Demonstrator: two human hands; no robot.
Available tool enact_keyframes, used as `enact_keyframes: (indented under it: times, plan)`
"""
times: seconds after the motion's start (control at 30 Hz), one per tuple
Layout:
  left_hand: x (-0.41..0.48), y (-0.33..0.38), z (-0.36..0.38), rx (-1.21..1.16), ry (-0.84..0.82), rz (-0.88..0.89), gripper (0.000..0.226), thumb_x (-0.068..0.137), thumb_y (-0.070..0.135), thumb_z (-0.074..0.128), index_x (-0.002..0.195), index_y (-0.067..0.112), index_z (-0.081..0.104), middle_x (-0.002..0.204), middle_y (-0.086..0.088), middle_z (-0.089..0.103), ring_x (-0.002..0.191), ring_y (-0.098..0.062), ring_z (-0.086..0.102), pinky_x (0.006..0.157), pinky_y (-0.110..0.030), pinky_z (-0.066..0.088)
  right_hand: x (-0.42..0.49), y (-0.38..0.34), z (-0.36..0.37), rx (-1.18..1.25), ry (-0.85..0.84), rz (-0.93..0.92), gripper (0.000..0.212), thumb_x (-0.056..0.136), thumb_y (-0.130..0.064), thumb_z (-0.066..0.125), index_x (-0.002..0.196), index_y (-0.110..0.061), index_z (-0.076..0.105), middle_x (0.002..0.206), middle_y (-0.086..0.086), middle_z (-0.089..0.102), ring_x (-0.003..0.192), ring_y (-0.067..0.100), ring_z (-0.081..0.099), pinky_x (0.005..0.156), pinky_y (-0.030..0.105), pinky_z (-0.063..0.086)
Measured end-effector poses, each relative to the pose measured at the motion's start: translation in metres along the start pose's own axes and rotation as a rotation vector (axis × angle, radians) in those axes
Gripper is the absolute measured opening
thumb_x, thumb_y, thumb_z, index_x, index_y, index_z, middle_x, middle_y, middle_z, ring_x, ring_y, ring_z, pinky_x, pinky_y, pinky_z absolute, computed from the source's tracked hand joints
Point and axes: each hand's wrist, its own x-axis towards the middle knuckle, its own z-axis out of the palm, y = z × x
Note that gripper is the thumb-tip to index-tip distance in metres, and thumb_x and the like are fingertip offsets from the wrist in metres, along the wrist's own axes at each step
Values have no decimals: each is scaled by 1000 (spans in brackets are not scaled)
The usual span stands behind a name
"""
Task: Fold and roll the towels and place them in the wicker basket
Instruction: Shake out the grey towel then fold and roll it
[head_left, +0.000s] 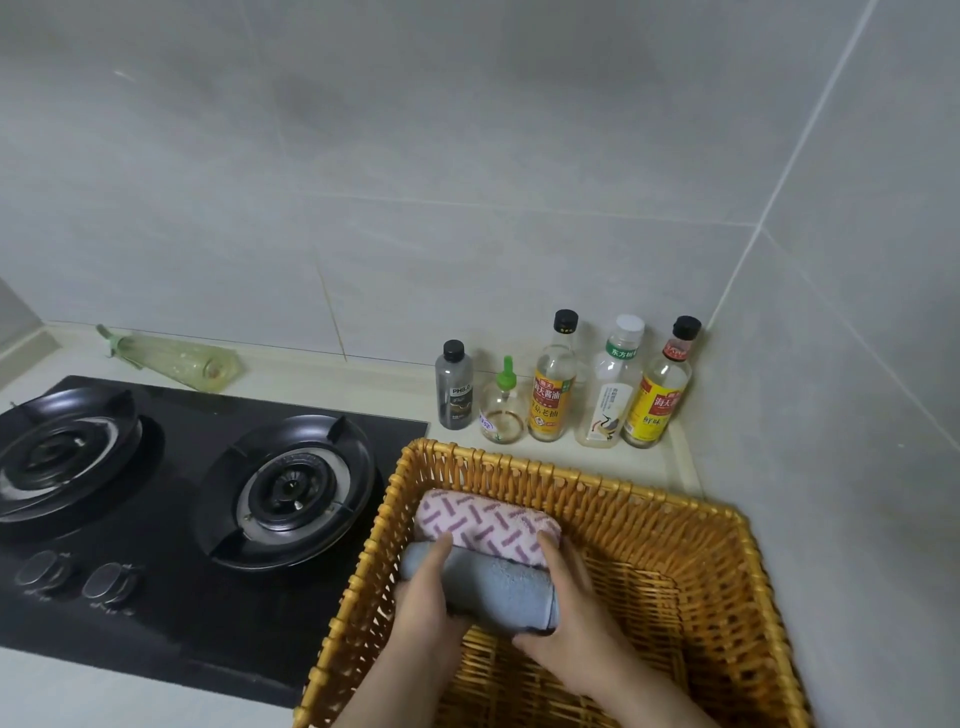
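Observation:
A wicker basket (691, 525) stands on the counter at the lower right. Inside it, against the far left wall, lies a rolled pink-and-white patterned towel (483, 519). A rolled grey towel (493, 587) sits just in front of it, touching it. My left hand (426, 597) grips the grey roll's left end and my right hand (566, 603) grips its right end, both inside the basket. The grey roll's underside is hidden by my hands.
A black two-burner gas hob (182, 493) lies left of the basket, touching its rim. Several bottles (553, 384) stand in the back corner behind the basket. A green plastic bottle (171, 358) lies by the wall. Tiled walls close the back and right.

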Motion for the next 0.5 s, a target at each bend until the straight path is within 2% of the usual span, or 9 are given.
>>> enact_keyframes:
  times: [0.07, 0.1, 0.2, 0.33, 0.5]
  plan:
    - [3, -2, -3, -69, -49, -9, 55, 88, 29, 65, 136, 14, 44, 128, -17, 51, 114, -35, 51, 102, -58, 41, 4, 1, 2, -6, 48, -17, 120, 74, -33, 82, 151, -44, -9, 159, -17, -9, 149, 12, 8, 116, 26, 19]
    - [6, -3, -6, -91, -59, -17, 48, 91, 28, 61, 134, 14, 46, 123, -17, 52, 111, -35, 51, 102, -60, 40, 5, 1, 3, 1, 74, -12, 120, 74, -31, 82, 152, -42, -8, 159, -15, -1, 148, 12, 13, 116, 27, 23]
    - [8, -2, -9, -149, -48, -68, 50, 93, 27, 58, 139, 15, 42, 132, -20, 50, 123, -40, 47, 102, -61, 38, 4, 2, 4, 67, 96, 36, 124, 70, -30, 84, 152, -42, -8, 157, -13, 15, 143, 12, 25, 114, 32, 33]
    - [12, -1, -11, -208, -35, -131, 58, 94, 27, 55, 146, 10, 35, 138, -22, 48, 125, -41, 47, 105, -60, 36, 0, 14, 1, 304, 67, 184, 129, 59, -37, 88, 152, -43, -1, 155, -14, 31, 139, 11, 36, 114, 43, 36]
    - [16, -1, -12, -225, -46, -138, 55, 98, 21, 48, 148, 7, 31, 143, -23, 44, 131, -41, 42, 109, -62, 31, -1, 16, 2, 431, 92, 246, 108, 68, -20, 87, 153, -33, 20, 147, -2, 45, 116, 10, 56, 104, 39, 48]
